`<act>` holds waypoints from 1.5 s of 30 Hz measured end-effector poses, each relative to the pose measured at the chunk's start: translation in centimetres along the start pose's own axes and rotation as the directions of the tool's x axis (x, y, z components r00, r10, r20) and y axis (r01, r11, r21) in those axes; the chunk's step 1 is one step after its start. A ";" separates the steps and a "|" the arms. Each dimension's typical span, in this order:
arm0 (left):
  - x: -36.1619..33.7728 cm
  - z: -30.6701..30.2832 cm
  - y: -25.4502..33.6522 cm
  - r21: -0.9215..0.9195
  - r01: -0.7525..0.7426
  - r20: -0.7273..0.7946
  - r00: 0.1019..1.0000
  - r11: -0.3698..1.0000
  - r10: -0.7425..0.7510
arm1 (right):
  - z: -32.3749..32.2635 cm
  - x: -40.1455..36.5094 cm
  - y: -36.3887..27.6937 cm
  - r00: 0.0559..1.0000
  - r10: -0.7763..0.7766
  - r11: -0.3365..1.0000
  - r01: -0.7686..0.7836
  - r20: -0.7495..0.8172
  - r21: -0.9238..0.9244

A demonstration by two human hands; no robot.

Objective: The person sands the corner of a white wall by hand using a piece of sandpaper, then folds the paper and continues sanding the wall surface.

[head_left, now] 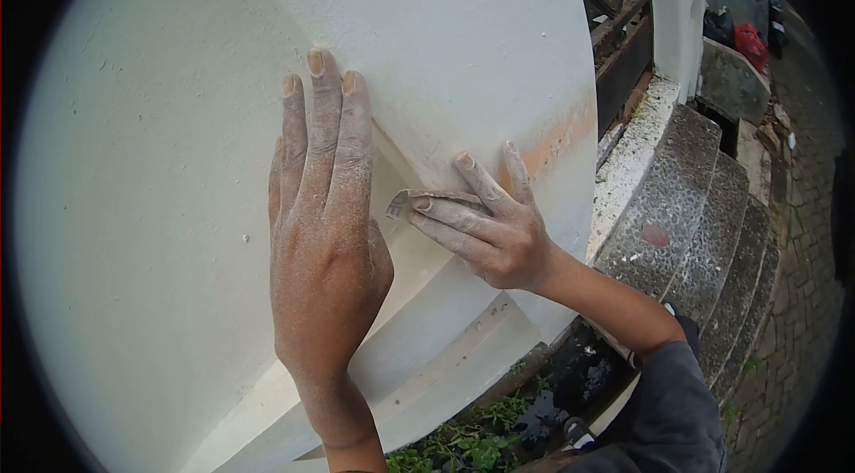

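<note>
My left hand point(325, 206) lies against the white wall point(160, 161), its fingers stretched out upward and coated in pale dust. To its right, my right hand point(503, 237) pinches a folded piece of sandpaper point(401, 203) between thumb and fingers, with other fingers spread toward the wall. The sandpaper sits by a corner edge of the wall; its gritty face is mostly hidden. Dust covers the right fingers too. An orange-brown patch point(561, 139) shows on the wall beyond the right hand.
A dark metal gate point(619, 54) stands at the upper right. Stone steps point(686, 188) curve down beside it to brick paving point(802, 277). Green plants point(472, 437) grow at the wall's foot. A red bag point(751, 45) lies farther off.
</note>
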State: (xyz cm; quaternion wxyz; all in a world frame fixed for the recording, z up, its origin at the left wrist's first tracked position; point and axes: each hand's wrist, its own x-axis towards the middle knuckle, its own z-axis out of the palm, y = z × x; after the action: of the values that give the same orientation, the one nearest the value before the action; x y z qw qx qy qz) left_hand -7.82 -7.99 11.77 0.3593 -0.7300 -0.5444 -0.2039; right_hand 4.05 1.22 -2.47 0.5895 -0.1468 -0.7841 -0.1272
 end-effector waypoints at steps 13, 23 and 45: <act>0.2 -0.4 0.3 0.010 0.009 0.014 1.000 1.000 -0.009 | 0.4 -2.6 0.4 0.998 -0.032 0.998 0.034 0.061 -0.045; 0.1 -1.0 0.1 -0.048 0.005 0.010 1.000 0.999 -0.004 | 0.0 -1.6 0.4 0.999 0.003 0.999 -0.001 0.054 -0.048; 0.1 -1.4 0.1 -0.130 -0.008 -0.060 0.998 0.991 0.000 | 1.2 0.3 -0.1 0.981 0.156 0.985 -0.147 -0.116 0.085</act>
State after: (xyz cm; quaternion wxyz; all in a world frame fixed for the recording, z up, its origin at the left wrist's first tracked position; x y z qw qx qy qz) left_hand -7.59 -8.97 12.74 0.3275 -0.7465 -0.5175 -0.2601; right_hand 2.90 1.55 -2.52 0.6496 -0.1753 -0.7373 -0.0606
